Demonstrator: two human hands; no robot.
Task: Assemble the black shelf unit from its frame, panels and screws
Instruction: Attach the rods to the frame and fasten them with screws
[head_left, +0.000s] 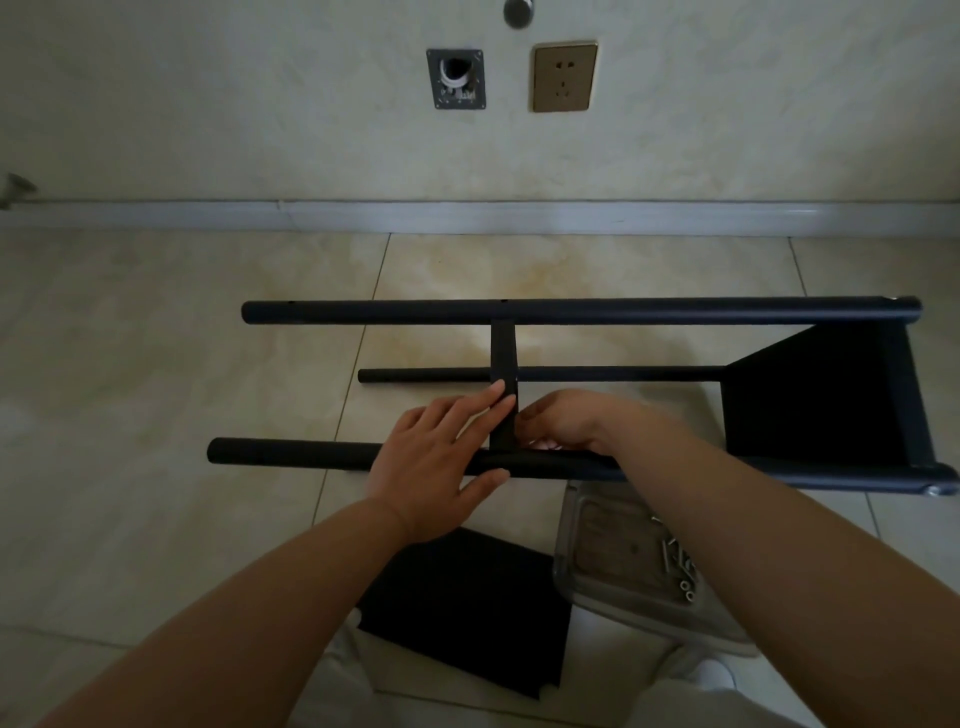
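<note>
The black frame (571, 310) lies on its side on the tiled floor (156, 338), its poles running from 9 to 3 o'clock, a fitted panel (810, 395) at the 3 o'clock end. The left hand (436, 457) rests flat, fingers straight, on the near pole (291, 453) and the upright panel (503, 358). The right hand (566, 421) curls beside that panel; what its grip holds cannot be told. At 5 o'clock a clear tray (597, 587) holds screws (680, 566); a loose panel (467, 608) lies at 6.

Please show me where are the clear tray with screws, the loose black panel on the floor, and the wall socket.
clear tray (602, 530): head view, on its bare bottom.
loose black panel (467, 608): head view, on its flat face.
wall socket (563, 78): head view, on its gold plate.
</note>
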